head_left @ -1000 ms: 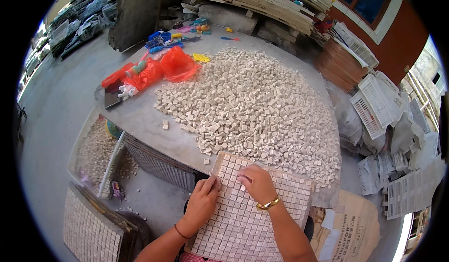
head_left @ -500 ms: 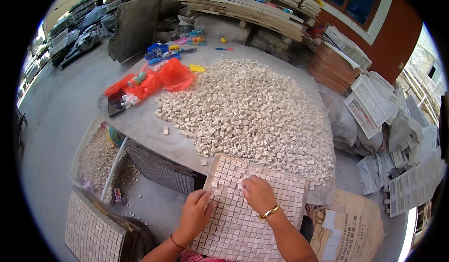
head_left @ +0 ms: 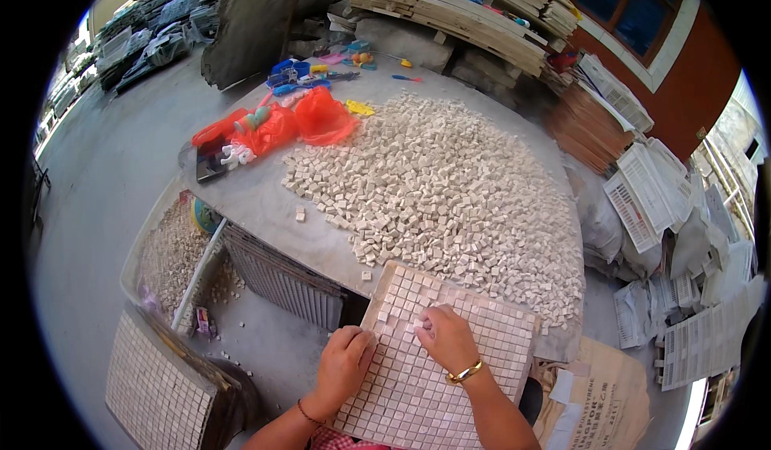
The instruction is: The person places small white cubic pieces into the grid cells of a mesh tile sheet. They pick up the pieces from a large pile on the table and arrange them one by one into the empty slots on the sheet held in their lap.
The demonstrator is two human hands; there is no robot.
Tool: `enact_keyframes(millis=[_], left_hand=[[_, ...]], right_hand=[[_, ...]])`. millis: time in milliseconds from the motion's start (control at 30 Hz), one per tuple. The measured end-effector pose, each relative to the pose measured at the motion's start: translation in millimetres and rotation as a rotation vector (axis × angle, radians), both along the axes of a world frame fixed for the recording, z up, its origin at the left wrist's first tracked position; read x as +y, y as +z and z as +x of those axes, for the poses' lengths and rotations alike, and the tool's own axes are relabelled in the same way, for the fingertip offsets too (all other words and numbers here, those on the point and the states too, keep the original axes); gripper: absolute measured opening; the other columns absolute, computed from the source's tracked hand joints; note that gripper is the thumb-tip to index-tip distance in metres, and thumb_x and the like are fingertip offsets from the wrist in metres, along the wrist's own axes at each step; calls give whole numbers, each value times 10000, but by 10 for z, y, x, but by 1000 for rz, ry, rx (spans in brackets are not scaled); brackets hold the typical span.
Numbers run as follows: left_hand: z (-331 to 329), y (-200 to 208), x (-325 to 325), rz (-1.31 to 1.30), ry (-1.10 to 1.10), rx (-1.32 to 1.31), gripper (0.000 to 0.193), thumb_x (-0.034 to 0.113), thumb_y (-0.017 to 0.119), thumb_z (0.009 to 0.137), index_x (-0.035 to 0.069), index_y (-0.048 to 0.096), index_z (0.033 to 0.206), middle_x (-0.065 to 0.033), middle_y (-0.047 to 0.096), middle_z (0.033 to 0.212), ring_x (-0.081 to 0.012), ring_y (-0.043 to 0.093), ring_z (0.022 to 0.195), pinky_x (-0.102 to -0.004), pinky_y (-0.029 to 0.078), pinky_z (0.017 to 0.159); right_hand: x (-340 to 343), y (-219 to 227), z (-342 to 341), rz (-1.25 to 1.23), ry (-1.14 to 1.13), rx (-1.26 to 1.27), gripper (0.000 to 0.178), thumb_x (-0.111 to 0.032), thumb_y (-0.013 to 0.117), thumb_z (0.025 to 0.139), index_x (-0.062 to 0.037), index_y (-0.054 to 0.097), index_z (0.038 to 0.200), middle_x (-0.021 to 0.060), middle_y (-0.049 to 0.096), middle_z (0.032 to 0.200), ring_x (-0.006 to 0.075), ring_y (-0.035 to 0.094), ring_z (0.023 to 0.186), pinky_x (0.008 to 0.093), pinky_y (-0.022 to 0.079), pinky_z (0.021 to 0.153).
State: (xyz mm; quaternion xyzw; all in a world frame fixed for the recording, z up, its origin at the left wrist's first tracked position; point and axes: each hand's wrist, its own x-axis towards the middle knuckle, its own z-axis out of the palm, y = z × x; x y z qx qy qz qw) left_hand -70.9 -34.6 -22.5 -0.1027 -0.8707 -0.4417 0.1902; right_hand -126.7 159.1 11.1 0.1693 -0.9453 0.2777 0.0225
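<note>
A square grid tray [head_left: 514, 344] lies tilted in front of me, its cells mostly filled with small pale stone tiles. My right hand [head_left: 448, 339], with a gold bangle at its wrist, is over the tray's upper middle, thumb and fingers pinched on a small pale tile [head_left: 418, 324]. At the tray's left side my left hand [head_left: 344, 363] is closed, its fingers curled over the edge cells. Whatever its fingertips may hold is hidden. Just beyond the tray, a broad heap of loose stone tiles [head_left: 450, 185] covers much of the grey table.
Left of me are a stack of filled trays [head_left: 161, 382], upright grid trays [head_left: 281, 277] and a bin [head_left: 128, 265] of loose tiles. On the table lie red plastic bags [head_left: 325, 116], a phone [head_left: 210, 163] and toys. Sacks and white crates [head_left: 634, 201] stand at right.
The whole scene has slid a little to the right in the picture as my head turned. Both hands stay at nearly the same places on the tray, with small finger shifts.
</note>
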Motion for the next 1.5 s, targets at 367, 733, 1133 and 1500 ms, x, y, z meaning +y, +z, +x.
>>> enact_keyframes(millis=[367,733,1133,1500], left_hand=[[-326,-42,-70,-6,-163,-68,109,16,603,746,37,586,851,-83,555,805,-280,566,786,-372,472,684],[-371,-1,-77,-91,-192,-13,92,14,613,736,42,607,823,-98,583,776,-298,590,745,-364,489,634],[-211,19,13,-420,-140,124,182,37,554,699,15,587,876,-83,529,838,-246,524,813,-331,462,706],[-10,-57,48,-414,-85,95,329,54,594,743,-32,602,1061,-96,536,956,-251,511,864,-326,446,770]], right_hand=[[-290,-223,-59,-79,61,119,124,-106,686,757,-49,640,858,79,634,786,252,622,696,337,507,649],[75,-19,-132,-263,-142,30,75,-117,658,782,-51,656,816,99,631,727,255,588,615,346,465,580],[92,-34,-115,-88,-180,156,118,-125,662,779,-75,646,884,74,612,847,276,598,782,367,484,655],[9,-99,-348,155,-150,62,109,-160,674,762,-97,661,849,91,565,794,294,575,755,404,470,649]])
